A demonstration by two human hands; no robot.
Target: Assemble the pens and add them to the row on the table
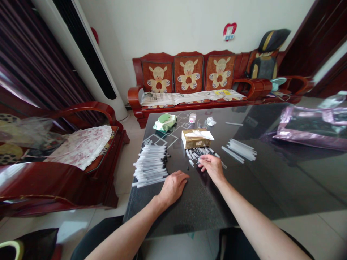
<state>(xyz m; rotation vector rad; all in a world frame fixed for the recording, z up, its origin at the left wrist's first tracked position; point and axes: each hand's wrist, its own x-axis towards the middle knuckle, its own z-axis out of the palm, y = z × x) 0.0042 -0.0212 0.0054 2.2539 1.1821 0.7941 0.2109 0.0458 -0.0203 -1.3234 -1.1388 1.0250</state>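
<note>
Fingers (201, 161) of your R hand (213, 168): thumb + index drawn nearly together, at the near edge of the pile of small caps (200, 151). Your L hand (175, 186) rests palm down on the dark table (206, 206), fingers loosely curled. Can't tell if either grips anything: R tips blur into the pile, L palm is hidden.

Layout: caps sit approx. mid-table, btwn your two stocks, right up against the tissue box (193, 140); the box likely acts as a backstop, so loose bits don't roll off. L of them, pens (149, 164) lie side by side in a long row, dark ends all facing R, i.e. toward your hands; prob. lined up for easy pick-up/count. R of the caps, plain white tubes (241, 150) lie in a looser bunch, slanted, within reach of your R arm. One small black piece (188, 168) lies alone btwn your hands.

Wipes pack (165, 123), small jar (192, 118) + crumpled tissue (210, 121) stand beyond the box, presumably to leave the near side free for handwork.
</note>
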